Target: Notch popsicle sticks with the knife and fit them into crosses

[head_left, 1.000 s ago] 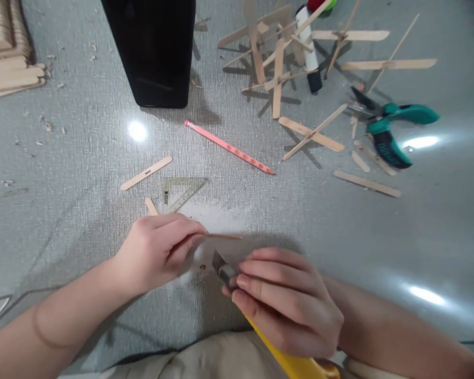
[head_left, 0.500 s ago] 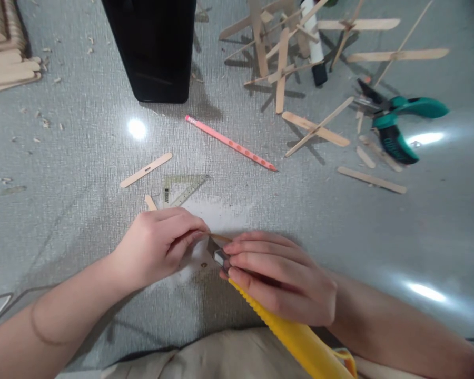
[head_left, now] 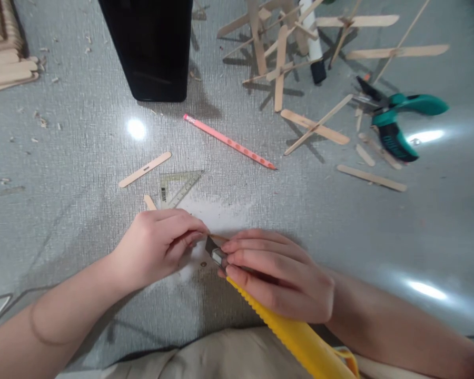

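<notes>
Left hand [head_left: 164, 237]: grip closed to a fingertip pinch on a thin wooden stick [head_left: 220, 238]. Right hand [head_left: 280, 273]: grip wrapped around a yellow knife [head_left: 286, 329] near its front end, blade [head_left: 210, 245] up against or very near the stick, just beside the left fingertips; can't tell if right fingertips touch the stick too. Stick sits between the two grips, seen nearly edge-on. Step reads as cutting or shaving. To do it well: pinch firmly so the stick can't twist, set left fingertips back from the blade, short light strokes directed away from them, ease off if the wood looks like splitting. Set square [head_left: 184, 189] and slotted stick [head_left: 154, 162] lie beyond the left grip on the surface [head_left: 300, 205]; pencil [head_left: 229, 142] farther out, pliers [head_left: 384, 118] well apart, beyond the right grip.
</notes>
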Available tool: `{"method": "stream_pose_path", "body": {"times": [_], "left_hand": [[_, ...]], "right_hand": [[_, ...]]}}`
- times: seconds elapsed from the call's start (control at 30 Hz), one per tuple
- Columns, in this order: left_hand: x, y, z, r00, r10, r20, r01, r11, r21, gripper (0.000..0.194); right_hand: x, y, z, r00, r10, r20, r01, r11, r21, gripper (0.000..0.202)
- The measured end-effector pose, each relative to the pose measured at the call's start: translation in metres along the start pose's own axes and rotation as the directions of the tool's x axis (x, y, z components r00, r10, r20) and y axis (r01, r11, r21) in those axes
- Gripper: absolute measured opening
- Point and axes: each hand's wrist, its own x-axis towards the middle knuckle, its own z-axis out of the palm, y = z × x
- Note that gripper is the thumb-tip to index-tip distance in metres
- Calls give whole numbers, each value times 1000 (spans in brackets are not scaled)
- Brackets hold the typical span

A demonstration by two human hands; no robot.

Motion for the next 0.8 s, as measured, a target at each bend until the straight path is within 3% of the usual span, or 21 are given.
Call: {"method": "stream_pose_path", "body": {"times": [0.27, 0.8], "left_hand": [[-1, -2, 1, 1000, 2, -7, -2, 1000, -20, 13], [3, 1, -2, 1000, 14, -3, -14, 1000, -19, 14]], "right_hand": [[3, 2, -3, 995, -84, 47, 85, 996, -19, 17], [3, -5, -1, 998, -46, 33, 49, 995, -86, 18]]}}
